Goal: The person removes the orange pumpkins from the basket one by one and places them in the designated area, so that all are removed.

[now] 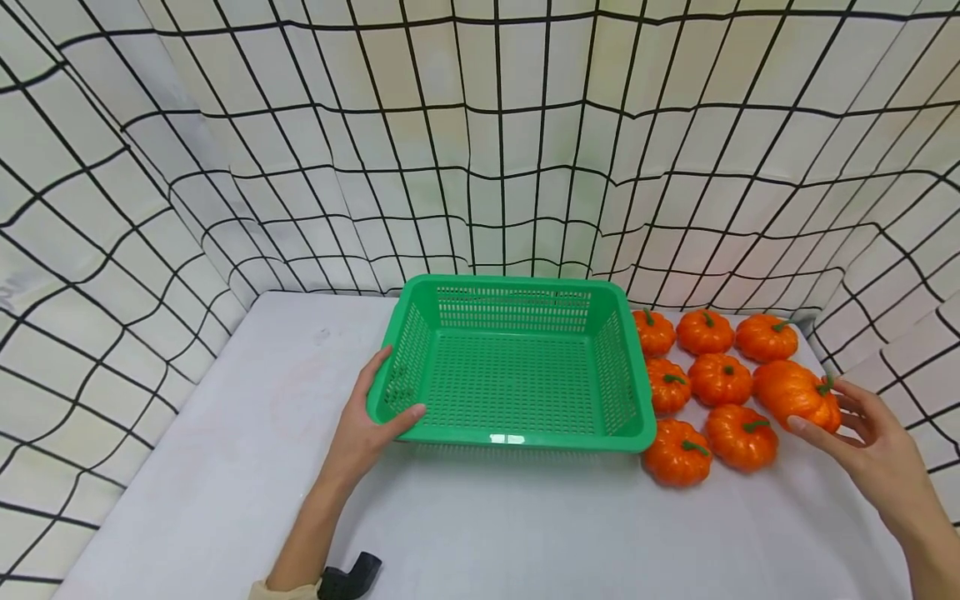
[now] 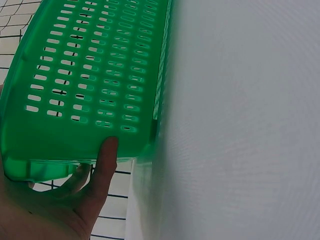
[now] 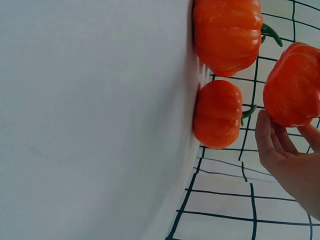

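A green plastic basket point(image 1: 517, 375) with perforated walls stands mid-table, its mesh floor showing. My left hand point(image 1: 367, 429) grips its near left corner, thumb over the rim; in the left wrist view, fingers point(image 2: 106, 162) of that hand lie against the basket's outer side point(image 2: 85, 135). At the right, my right hand point(image 1: 881, 437) holds an orange toy pumpkin point(image 1: 798, 396) with a green stem between thumb and fingers. The right wrist view has this pumpkin point(image 3: 292, 85) raised off the table, with the right hand point(image 3: 295, 165) at its side.
Several more orange pumpkins point(image 1: 720, 379) sit in rows along the basket's right side. The white table point(image 1: 510, 525) is bordered by white walls point(image 1: 525, 150) with a black grid. A black object point(image 1: 352, 575) is by the left wrist.
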`<action>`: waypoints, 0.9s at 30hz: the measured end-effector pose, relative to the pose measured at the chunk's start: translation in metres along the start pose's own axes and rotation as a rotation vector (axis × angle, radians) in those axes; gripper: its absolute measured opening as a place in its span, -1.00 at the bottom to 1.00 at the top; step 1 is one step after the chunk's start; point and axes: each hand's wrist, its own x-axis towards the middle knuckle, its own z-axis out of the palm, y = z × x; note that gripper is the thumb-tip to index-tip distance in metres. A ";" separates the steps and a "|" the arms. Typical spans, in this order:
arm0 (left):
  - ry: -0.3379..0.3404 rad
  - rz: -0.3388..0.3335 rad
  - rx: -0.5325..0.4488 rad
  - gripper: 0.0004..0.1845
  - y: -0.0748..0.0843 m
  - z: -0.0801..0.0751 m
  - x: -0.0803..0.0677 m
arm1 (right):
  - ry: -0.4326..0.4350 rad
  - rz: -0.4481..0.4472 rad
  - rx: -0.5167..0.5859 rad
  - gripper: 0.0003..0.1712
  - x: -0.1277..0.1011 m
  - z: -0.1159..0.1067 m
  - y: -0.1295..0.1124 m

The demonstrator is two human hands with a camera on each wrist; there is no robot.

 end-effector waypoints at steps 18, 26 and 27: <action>-0.002 -0.008 -0.001 -0.01 0.001 0.000 -0.002 | -0.099 0.179 -0.181 0.14 0.005 -0.013 0.025; -0.004 -0.004 0.000 -0.01 0.002 0.000 -0.002 | -0.184 0.165 -0.235 0.19 0.005 -0.015 0.036; -0.005 -0.002 0.001 -0.01 0.002 0.000 -0.001 | -0.191 0.168 -0.238 0.20 0.005 -0.015 0.036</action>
